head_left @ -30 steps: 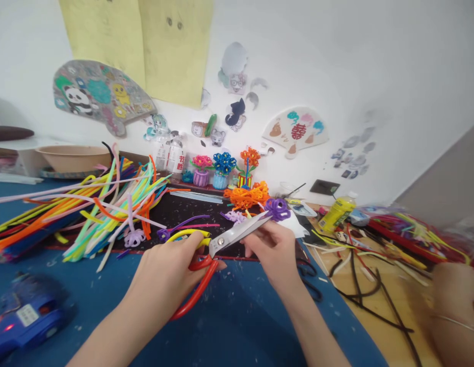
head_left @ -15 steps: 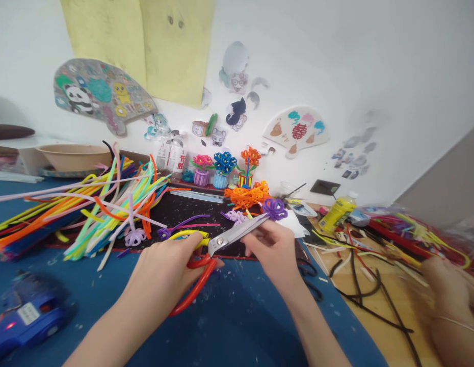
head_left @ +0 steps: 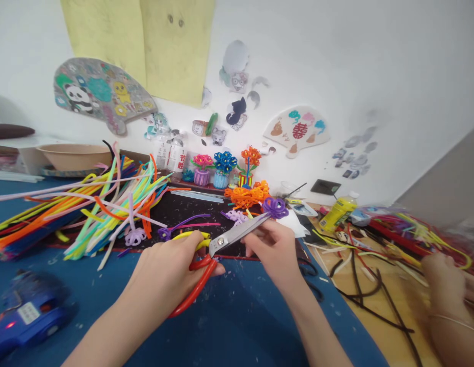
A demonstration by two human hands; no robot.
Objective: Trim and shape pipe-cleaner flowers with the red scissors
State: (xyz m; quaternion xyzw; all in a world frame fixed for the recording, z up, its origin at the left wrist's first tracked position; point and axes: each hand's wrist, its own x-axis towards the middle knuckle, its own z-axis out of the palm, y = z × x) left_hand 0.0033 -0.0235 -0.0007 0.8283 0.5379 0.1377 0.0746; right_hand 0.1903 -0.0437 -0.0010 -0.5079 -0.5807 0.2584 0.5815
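Note:
My left hand [head_left: 170, 270] is closed round the red handles of a pair of scissors [head_left: 237, 233] and a yellow pipe cleaner [head_left: 181, 235]. The metal blades point up and right, lying nearly together. Their tips reach a purple pipe-cleaner flower [head_left: 275, 207]. Below that flower, my right hand [head_left: 273, 247] pinches it from underneath; the gripped part is hidden behind the fingers and blades. Pale lilac loops [head_left: 237, 217] lie just behind the blades, beside a heap of orange loops [head_left: 247, 195].
Bundled pipe cleaners [head_left: 107, 209] spread over the left. A blue glue gun [head_left: 30, 316] lies front left, its red light on. Finished flower pots [head_left: 220, 179] stand by the wall. At right are a yellow bottle [head_left: 338, 213], black strips [head_left: 355, 295] and another person's hand [head_left: 445, 280].
My hands, the scissors and the purple flower stay almost where they were, with only a slight shift. The other person's hand at right has moved a little.

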